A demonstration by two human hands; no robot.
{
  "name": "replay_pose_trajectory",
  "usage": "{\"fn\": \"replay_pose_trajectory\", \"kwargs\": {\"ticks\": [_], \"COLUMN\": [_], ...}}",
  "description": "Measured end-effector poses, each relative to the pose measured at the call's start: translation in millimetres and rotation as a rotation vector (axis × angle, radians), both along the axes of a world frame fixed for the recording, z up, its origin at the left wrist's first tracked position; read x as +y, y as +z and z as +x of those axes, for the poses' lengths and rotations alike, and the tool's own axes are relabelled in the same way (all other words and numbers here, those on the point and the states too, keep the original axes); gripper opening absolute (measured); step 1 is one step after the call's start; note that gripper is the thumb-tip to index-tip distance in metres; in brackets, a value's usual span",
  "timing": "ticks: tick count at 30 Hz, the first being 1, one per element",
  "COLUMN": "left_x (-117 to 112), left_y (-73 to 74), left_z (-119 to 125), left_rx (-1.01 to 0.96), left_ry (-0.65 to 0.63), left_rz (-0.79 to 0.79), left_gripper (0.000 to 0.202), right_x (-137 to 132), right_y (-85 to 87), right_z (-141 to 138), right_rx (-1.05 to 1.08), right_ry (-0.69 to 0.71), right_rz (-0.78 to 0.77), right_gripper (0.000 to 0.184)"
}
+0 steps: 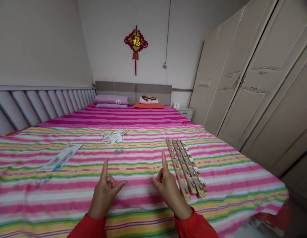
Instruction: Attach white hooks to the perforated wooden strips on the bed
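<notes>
Above the striped bedspread (pixel 138 198), my left hand (pixel 104 191) has its index finger pointing up and its thumb stretched out, the other fingers curled, with nothing held. My right hand (pixel 168 188) mirrors that pose, also holding nothing. Just right of it lie narrow wooden strips (pixel 184 158) side by side, with rows of small metal fittings along them and white round pieces down the right side. Beyond my left hand are a few small clear or metallic pieces (pixel 119 151) and a pile of clear packets (pixel 111 137).
A long flat package (pixel 61 158) lies to the left, with a thin wire-like loop (pixel 43 180) nearer me. Pillows (pixel 111 100) rest by the headboard (pixel 118 87). A slatted rail (pixel 44 102) borders the left; wardrobes (pixel 238 79) and a nightstand (pixel 185 112) stand right.
</notes>
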State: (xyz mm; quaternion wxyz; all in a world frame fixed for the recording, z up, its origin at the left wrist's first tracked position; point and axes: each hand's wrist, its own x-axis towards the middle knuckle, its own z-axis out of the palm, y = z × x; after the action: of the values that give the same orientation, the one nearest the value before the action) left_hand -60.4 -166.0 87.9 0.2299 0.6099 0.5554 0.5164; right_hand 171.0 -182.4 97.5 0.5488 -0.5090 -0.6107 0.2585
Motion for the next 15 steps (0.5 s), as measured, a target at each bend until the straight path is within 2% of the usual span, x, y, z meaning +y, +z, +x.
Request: {"fn": "replay_pose_trajectory", "kwargs": {"ticks": [3,5,11,13,15], "left_x": [10,12,12,10,6], "left_y": [-23.6,-29.4,-23.0,-24.3,-30.1], "left_z": [-8,-10,-2,3,6], "left_rx": [-0.016,-0.027,0.001,0.014,0.026], "left_ry": [-0.011,-0.015,-0.032,-0.035,-0.048], "left_rz": [-0.067,-0.075,-0.074,-0.076,-0.09], "left_gripper": [0.11,0.11,0.107,0.106,0.102], "right_x": [10,14,15,8,-3], "right_y": [-28.2,-37.6,-35.3,-36.9,-44.3], "right_z": [5,7,7,7,9], "right_rx": [0.016,0.043,0.102,0.128,0.174], "right_ry": [0.004,0.012,0.05,0.055,0.049], "right_rz": [-0.153,-0.209,-0.232,-0.213,-0.176], "right_gripper": [0.098,0.101,0.093,0.084,0.067]}}
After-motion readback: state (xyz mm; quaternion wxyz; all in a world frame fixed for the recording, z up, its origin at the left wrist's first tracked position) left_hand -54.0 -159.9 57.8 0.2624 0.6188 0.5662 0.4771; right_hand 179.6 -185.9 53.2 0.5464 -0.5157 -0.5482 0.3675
